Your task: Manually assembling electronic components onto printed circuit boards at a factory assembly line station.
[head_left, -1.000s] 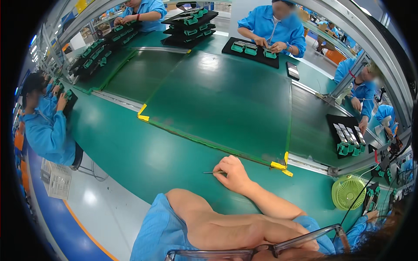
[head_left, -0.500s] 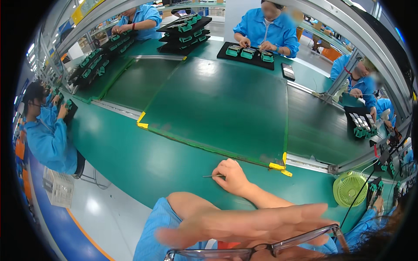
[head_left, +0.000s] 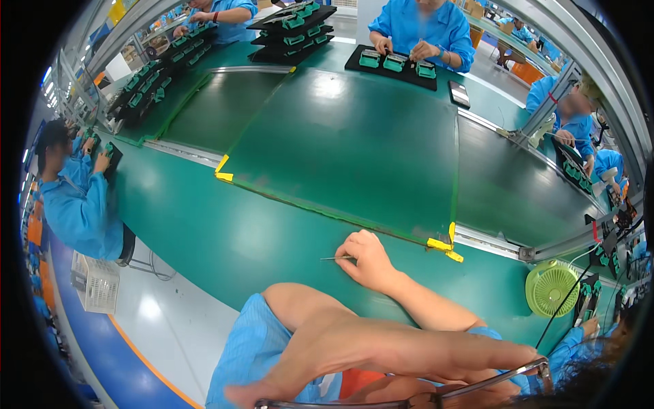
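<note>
My right hand rests over the green tabletop, near its front edge. Its closed fingers grip a thin grey metal tool whose narrow end sticks out to the left; too little shows to tell its kind. Very close to the camera, my left hand is raised with its fingers stretched to the right and the thumb to the lower left. It spans a pair of dark-framed glasses at the lower edge. Thumb and fingertips are by the frame's two ends; whether they press on it I cannot tell.
A dark green belt with yellow corner tape runs beyond the bench strip. A green fan stands at right. Across, a co-worker handles green parts on a black tray; stacked trays stand nearby. More people sit left and right.
My left hand has spread wider, its fingertips reaching right to the end of the glasses frame and its thumb lower left. The right hand keeps the tool; the whole view has shifted slightly.
</note>
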### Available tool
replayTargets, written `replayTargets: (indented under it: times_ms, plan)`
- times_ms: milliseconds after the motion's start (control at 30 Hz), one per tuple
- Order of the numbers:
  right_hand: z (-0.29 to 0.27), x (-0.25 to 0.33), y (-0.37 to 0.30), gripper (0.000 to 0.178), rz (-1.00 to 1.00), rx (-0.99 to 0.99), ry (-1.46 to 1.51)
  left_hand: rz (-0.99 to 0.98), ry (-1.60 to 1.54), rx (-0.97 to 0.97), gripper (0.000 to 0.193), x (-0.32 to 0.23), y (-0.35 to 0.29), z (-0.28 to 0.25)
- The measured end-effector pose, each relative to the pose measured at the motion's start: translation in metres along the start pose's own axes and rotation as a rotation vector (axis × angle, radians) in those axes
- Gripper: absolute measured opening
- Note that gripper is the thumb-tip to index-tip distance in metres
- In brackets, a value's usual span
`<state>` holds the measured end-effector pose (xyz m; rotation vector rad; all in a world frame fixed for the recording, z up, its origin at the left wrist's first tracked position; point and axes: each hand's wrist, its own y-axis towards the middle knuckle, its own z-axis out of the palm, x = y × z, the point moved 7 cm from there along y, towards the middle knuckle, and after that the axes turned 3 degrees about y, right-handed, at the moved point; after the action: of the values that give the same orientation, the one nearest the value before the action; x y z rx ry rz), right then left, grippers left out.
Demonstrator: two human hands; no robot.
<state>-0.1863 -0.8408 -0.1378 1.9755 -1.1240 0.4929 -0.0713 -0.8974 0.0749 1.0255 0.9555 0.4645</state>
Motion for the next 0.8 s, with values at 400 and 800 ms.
replayTargets:
  times_ms: [400,800]
  plan:
    - [0.006,0.011,-0.005,0.013,-0.014,0.017,-0.099,0.059,0.129,0.095,0.169,-0.004,0.005,0.005]
    - [-0.265,-0.028,0.032,0.022,0.096,-0.998,0.371,-0.092,-0.192,0.081,0.147,0.002,0.004,0.005]
